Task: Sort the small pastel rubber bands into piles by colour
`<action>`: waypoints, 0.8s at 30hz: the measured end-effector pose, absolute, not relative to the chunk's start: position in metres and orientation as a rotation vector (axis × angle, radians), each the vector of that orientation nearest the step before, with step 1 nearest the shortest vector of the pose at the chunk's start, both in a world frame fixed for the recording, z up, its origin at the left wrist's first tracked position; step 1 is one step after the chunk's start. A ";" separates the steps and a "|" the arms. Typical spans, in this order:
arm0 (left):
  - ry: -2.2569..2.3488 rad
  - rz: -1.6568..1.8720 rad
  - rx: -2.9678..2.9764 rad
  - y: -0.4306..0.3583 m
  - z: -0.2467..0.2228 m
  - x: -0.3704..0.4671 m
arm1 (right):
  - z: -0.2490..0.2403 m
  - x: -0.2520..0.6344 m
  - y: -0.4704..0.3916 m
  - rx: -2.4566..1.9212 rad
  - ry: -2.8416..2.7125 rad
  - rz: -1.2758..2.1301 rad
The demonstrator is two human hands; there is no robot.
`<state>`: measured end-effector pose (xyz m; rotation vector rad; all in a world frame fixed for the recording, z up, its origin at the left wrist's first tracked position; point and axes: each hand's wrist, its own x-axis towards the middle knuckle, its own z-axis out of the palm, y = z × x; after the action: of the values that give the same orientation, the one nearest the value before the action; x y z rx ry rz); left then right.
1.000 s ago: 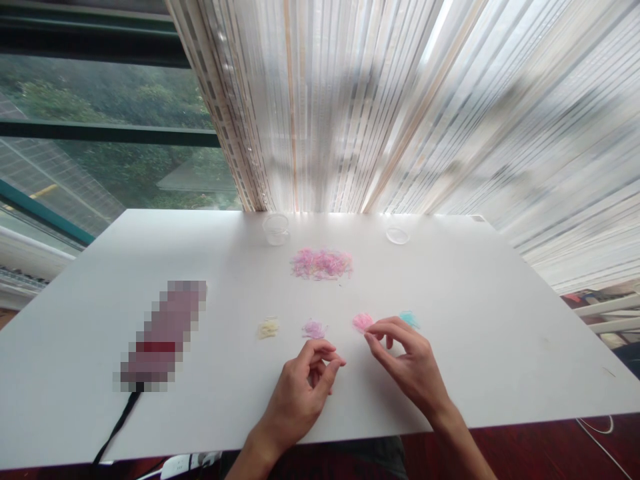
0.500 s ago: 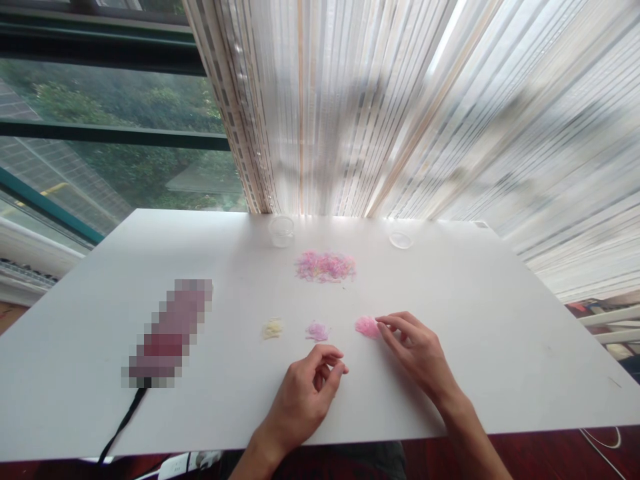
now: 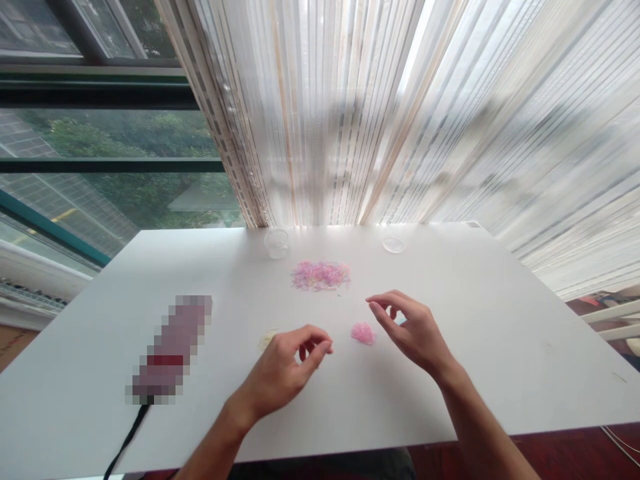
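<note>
While both hands are hovering over the white table (image 3: pixel 500 347) | right hand (image 3: pixel 413 330): fingers loosely curled, pinching nothing visible, sitting just right of pink pile (image 3: pixel 363 333) | left hand (image 3: pixel 285 370): thumb and forefinger closing together, contents unclear, lying further left | mixed pile (image 3: pixel 320 275): lying beyond both.

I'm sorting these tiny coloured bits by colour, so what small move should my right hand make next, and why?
Probably reach the right hand forward to the mixed pile for another piece: its fingers look empty, it hovers beside the pink pile, and the mixed pile is still large.
</note>
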<state>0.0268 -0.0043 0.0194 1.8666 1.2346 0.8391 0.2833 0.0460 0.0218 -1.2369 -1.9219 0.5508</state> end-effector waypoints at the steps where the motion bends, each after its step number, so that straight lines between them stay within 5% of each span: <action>1: 1.257 0.825 1.907 0.008 0.026 0.022 | 0.028 0.280 0.056 -1.221 -1.928 0.569; 10: 1.524 0.378 2.267 0.109 0.048 0.025 | 0.008 0.260 0.141 -1.391 -1.996 0.604; 24: 1.653 0.249 2.339 0.149 0.024 0.051 | -0.015 0.262 0.132 -1.272 -2.038 0.408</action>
<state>0.0510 0.1495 0.0242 2.3390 1.6532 0.2492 0.2617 0.1317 -0.0150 -1.2721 -2.0375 0.4082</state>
